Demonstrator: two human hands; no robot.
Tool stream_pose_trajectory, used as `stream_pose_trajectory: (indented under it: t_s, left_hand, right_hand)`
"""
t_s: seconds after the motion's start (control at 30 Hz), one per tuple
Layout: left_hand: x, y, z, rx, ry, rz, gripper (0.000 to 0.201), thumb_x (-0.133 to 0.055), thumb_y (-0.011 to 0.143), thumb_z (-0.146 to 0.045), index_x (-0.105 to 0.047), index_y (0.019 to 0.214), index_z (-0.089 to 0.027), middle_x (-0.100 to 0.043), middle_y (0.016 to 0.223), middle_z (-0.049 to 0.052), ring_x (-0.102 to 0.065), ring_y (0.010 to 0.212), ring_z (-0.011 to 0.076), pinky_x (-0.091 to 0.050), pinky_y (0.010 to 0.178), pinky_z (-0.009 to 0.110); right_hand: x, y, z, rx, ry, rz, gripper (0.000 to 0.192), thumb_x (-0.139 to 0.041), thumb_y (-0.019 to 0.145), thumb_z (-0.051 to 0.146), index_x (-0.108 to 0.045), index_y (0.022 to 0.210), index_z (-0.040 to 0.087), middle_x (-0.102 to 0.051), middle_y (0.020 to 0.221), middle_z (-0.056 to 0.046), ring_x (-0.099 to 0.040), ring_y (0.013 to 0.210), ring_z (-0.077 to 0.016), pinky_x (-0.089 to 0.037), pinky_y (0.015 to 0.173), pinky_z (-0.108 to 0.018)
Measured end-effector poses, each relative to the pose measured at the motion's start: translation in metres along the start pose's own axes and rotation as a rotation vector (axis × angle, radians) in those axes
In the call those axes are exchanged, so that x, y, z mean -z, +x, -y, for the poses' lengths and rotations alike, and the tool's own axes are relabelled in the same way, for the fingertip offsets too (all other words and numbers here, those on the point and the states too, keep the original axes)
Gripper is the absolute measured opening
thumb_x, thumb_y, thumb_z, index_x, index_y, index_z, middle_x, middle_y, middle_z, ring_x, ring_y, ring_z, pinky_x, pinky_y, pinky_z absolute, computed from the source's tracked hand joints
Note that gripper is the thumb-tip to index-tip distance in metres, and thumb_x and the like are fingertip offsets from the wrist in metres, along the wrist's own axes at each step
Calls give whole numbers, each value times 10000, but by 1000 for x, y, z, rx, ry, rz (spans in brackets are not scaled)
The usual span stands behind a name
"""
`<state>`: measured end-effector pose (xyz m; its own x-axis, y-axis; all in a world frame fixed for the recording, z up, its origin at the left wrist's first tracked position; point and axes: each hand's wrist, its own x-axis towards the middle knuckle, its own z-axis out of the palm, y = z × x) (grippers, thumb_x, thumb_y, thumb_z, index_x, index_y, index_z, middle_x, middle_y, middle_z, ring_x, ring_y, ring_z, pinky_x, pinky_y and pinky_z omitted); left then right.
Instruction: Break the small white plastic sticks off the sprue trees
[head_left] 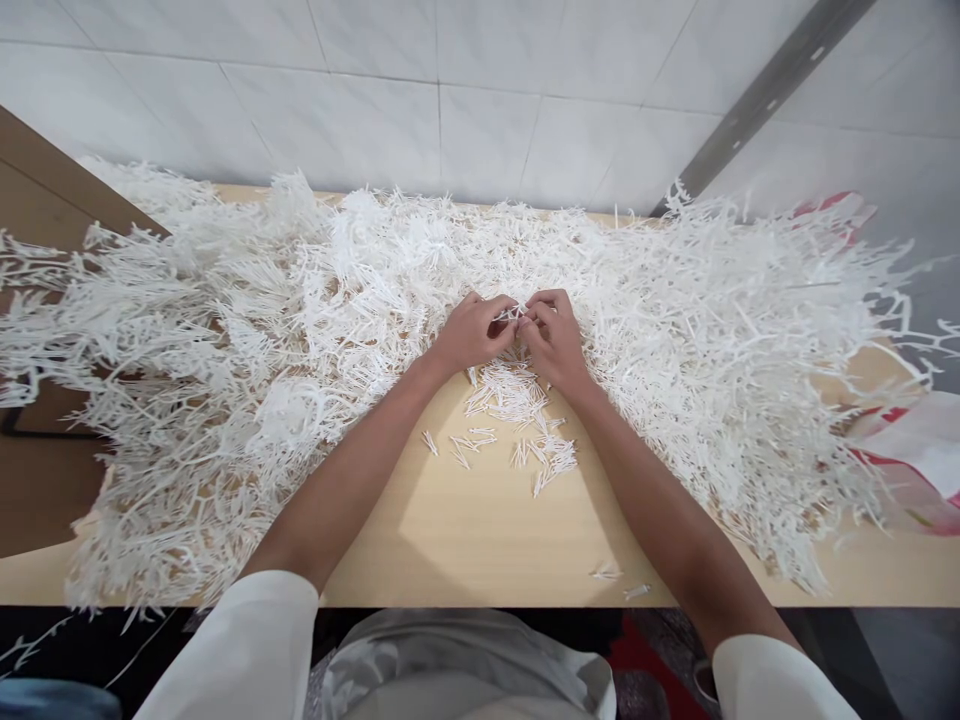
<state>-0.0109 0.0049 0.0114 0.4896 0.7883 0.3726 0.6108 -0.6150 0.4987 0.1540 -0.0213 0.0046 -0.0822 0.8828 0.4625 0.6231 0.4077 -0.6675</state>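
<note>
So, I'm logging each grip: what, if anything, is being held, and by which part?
Thin white plastic-looking sticks, pinched by the left hand and right hand. Which part each grip has cannot be told; the hands cover it.

Workshop, table (472, 550) heaped with white pieces (660, 330)

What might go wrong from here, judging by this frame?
The loose white bits near the front edge of the table could get brushed off. The short white pieces lie close to the tangled white pile, so the left hand or right hand might mix them in. White strands at the front-left edge may slide down.
</note>
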Motion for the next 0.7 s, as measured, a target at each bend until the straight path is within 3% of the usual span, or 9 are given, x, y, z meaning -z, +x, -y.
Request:
stream_pose_trajectory:
  t_s: [0.13,0.3,0.47,0.53,0.6,0.7]
  left_hand:
    - [-5,1,0,-21,86,20,188,-433,903,-320,-546,799,-213,-642,718,20,-481,700,176,-391,807,330]
    - [-9,2,2,-29,120,18,208,-421,913,-318,-527,770,-211,-581,626,8,-411,630,166,-366,739,318]
    - [-6,5,8,199,56,-103,173,-427,918,-293,-488,775,-215,-488,615,-3,-419,613,163,-297,624,290]
    - [-4,6,10,230,25,-133,192,-408,938,-309,-473,784,-215,-475,624,-6,-424,609,160,-310,631,292]
    - [-3,6,10,195,22,-130,211,-397,954,-347,-473,808,-216,-482,638,-3,-445,638,168,-347,675,301]
    - [-3,5,8,113,7,-96,245,-373,972,-383,-480,830,-214,-487,636,-5,-462,659,172,-392,763,321]
  right_hand:
    - [-2,1,-4,-2,-9,4,164,-491,833,200,-439,678,222,-502,972,-55,-529,936,-189,-477,863,-383]
    - [-4,3,-10,39,-32,25,184,-457,854,208,-399,680,225,-511,918,-54,-507,909,-199,-456,835,-409]
    - [-3,-4,-3,242,-51,81,164,-463,872,206,-403,721,234,-536,892,-42,-498,881,-197,-460,795,-398]
    - [-2,-7,1,324,-92,98,141,-463,896,230,-438,757,237,-547,899,-41,-501,885,-199,-465,809,-404]
    - [-3,-8,2,306,-116,35,131,-449,932,291,-503,824,240,-557,924,-49,-513,918,-209,-470,845,-425]
    - [-3,-3,-3,144,-63,-114,223,-426,961,405,-583,1016,257,-561,1052,-74,-533,1037,-230,-483,904,-453]
